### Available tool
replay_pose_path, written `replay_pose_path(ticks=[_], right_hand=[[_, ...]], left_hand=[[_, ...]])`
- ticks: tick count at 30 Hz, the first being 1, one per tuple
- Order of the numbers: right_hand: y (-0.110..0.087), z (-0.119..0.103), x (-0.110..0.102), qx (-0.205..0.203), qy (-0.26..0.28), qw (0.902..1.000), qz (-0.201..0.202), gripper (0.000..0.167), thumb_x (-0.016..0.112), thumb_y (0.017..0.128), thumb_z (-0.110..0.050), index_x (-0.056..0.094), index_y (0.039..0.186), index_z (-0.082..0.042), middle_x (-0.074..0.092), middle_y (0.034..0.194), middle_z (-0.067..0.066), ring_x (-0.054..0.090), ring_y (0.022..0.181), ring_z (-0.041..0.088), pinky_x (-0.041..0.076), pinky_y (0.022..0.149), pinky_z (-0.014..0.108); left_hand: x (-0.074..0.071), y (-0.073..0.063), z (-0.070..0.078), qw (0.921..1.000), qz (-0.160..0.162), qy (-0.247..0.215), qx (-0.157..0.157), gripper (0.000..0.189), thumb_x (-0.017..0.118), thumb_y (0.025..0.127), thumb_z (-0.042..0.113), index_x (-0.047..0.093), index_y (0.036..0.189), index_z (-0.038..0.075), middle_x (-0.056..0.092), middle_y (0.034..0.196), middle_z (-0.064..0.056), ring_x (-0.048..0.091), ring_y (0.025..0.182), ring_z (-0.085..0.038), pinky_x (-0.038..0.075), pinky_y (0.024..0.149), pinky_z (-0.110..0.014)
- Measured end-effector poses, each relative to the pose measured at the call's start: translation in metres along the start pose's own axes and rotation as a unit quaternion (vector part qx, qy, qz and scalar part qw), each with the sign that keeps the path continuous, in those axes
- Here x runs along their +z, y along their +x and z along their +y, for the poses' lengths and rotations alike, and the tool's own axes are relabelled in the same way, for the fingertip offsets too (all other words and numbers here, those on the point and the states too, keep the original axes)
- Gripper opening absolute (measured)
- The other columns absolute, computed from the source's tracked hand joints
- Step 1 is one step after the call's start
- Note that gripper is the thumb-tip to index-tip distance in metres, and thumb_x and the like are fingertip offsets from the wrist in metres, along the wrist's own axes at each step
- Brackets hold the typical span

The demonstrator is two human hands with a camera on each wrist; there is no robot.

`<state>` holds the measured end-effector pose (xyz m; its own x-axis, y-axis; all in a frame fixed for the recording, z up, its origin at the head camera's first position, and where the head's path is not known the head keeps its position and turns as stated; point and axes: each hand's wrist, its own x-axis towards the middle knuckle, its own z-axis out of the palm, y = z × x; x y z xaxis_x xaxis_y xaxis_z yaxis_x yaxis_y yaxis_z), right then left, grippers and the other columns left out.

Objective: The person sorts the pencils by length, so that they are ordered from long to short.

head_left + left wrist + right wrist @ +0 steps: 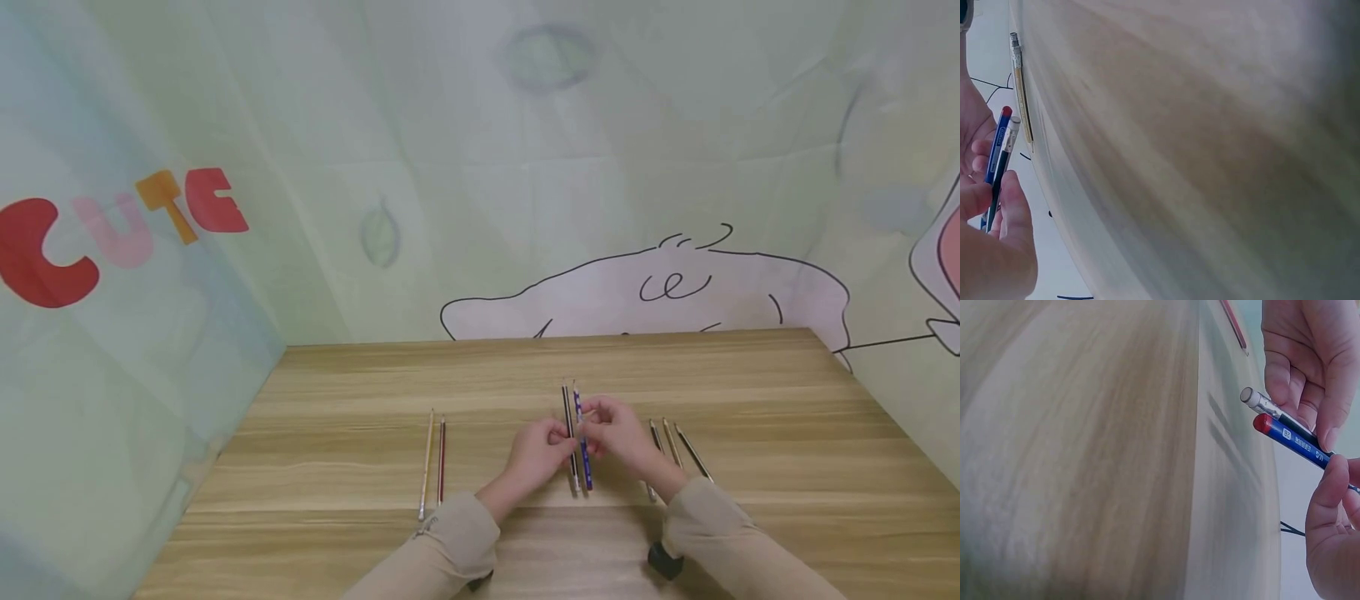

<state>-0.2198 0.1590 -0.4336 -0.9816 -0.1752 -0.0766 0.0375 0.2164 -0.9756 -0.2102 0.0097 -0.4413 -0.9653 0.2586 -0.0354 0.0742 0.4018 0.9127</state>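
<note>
Between finger and thumb my left hand pinches a dark pencil with a silver ferrule and a pale eraser. My right hand pinches a blue pencil with a red end and white "2B" lettering. Both pencils are held side by side, nearly parallel, tips pointing away from me. In the right wrist view they are raised off the wooden table, casting shadows on it. The two hands are close together, fingers partly hidden behind the pencils.
Left on the table lie a yellow pencil and a dark red pencil. To the right, partly under my right forearm, are several pencils, among them a black one and a tan one. A printed cloth hangs behind the table.
</note>
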Motion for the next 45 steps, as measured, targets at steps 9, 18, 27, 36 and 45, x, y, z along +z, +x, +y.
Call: replay_pose_path(ticks=[9, 18, 27, 36, 45], right_hand=[[0.003, 0.003, 0.002, 0.008, -0.002, 0.9999, -0.007, 0.027, 0.054, 0.078, 0.0, 0.048, 0.104, 0.007, 0.053, 0.067, 0.002, 0.05, 0.051, 0.011, 0.044, 0.047, 0.021], [0.004, 0.003, 0.004, 0.019, -0.004, 0.9998, -0.005, 0.028, 0.055, 0.079, 0.0, 0.048, 0.105, 0.006, 0.052, 0.068, 0.003, 0.05, 0.052, 0.012, 0.044, 0.047, 0.021], [0.005, 0.002, 0.01, 0.012, 0.003, 0.9999, -0.001, 0.03, 0.057, 0.078, 0.0, 0.047, 0.106, 0.007, 0.055, 0.068, 0.004, 0.05, 0.051, 0.012, 0.044, 0.045, 0.022], [0.008, 0.005, 0.021, 0.012, 0.009, 0.9999, -0.005, 0.032, 0.058, 0.077, -0.001, 0.048, 0.106, 0.008, 0.058, 0.07, 0.004, 0.051, 0.051, 0.012, 0.044, 0.046, 0.022], [0.012, 0.005, 0.032, 0.009, 0.022, 0.9994, -0.026, 0.033, 0.056, 0.078, 0.001, 0.047, 0.109, 0.01, 0.06, 0.075, 0.014, 0.05, 0.05, 0.011, 0.044, 0.046, 0.022]], left_hand=[[0.0, 0.0, -0.001, 1.0, 0.004, -0.004, 0.0, 0.01, 0.061, 0.079, 0.009, 0.059, 0.084, 0.001, 0.062, 0.069, -0.004, 0.057, 0.056, -0.011, 0.046, 0.05, -0.017], [-0.001, 0.0, -0.003, 0.9999, 0.01, 0.004, 0.0, 0.009, 0.062, 0.079, 0.008, 0.059, 0.084, 0.001, 0.061, 0.068, -0.004, 0.056, 0.055, -0.009, 0.046, 0.05, -0.017], [-0.006, 0.001, -0.005, 0.9998, 0.009, 0.014, -0.01, 0.011, 0.061, 0.079, 0.011, 0.059, 0.086, 0.002, 0.062, 0.073, -0.004, 0.058, 0.058, -0.011, 0.047, 0.052, -0.017], [-0.019, 0.002, -0.01, 0.9993, 0.008, 0.027, -0.024, 0.012, 0.061, 0.08, 0.012, 0.058, 0.086, 0.003, 0.06, 0.072, -0.004, 0.057, 0.059, -0.012, 0.047, 0.053, -0.018], [-0.042, 0.001, -0.015, 0.9959, 0.007, 0.084, -0.035, 0.011, 0.061, 0.079, 0.015, 0.058, 0.083, 0.006, 0.061, 0.067, -0.004, 0.055, 0.056, -0.012, 0.043, 0.049, -0.021]])
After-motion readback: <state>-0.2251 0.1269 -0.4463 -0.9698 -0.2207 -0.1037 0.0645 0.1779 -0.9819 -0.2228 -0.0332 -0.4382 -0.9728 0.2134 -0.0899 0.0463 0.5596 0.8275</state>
